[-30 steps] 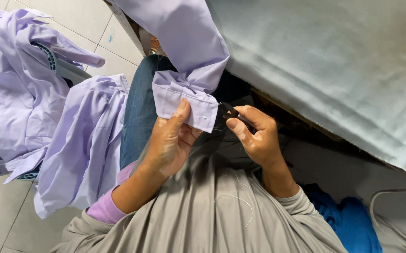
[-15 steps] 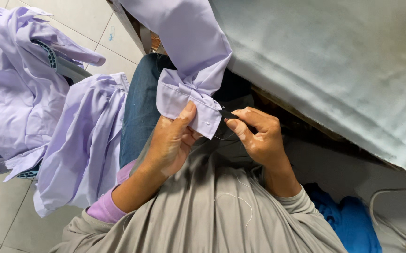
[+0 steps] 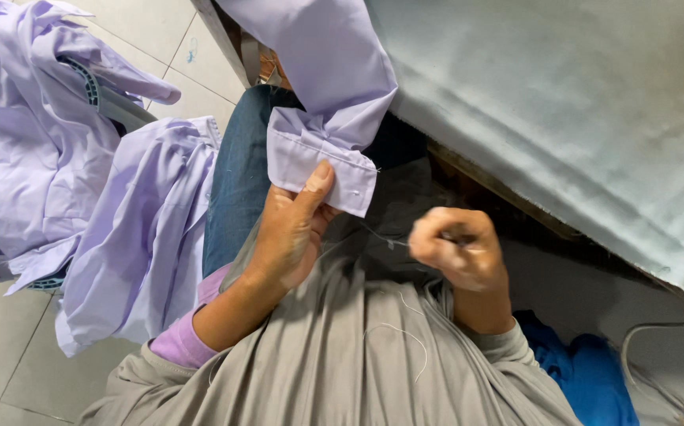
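- Overhead, spread wide to the right of and above the cuff: grey-green cloth (image 3: 563, 118) covering a table, edge running diagonally down to the right.
- Left of the cuff, heaped on a tiled floor (image 3: 11, 371): lilac shirts (image 3: 58, 173), one draped beside a denim-clad leg (image 3: 239, 173).
- Below the cuff, filling the lower middle: grey garment (image 3: 342, 355) on the lap, with loose white thread (image 3: 405, 339) lying on it.
- Lower right of the cuff, well apart: blue fabric (image 3: 586, 379) and a pale cable (image 3: 657, 355).
- Straight above the cuff, joined to it: lilac sleeve (image 3: 326, 63) hanging down from the table edge.
- At centre: cuff (image 3: 318, 166) itself, lilac, gathered where it meets the sleeve, small white button near its lower right corner.
- Touching the cuff from below: left hand (image 3: 291, 229), closed on it, thumb pressed flat on the front, fingers behind.
- Right of the cuff, apart from it: right hand (image 3: 456, 248), curled into a fist, blurred; pinched around something thin, cannot tell what.
- Between cuff and right hand: faint strand (image 3: 381, 238), barely visible.
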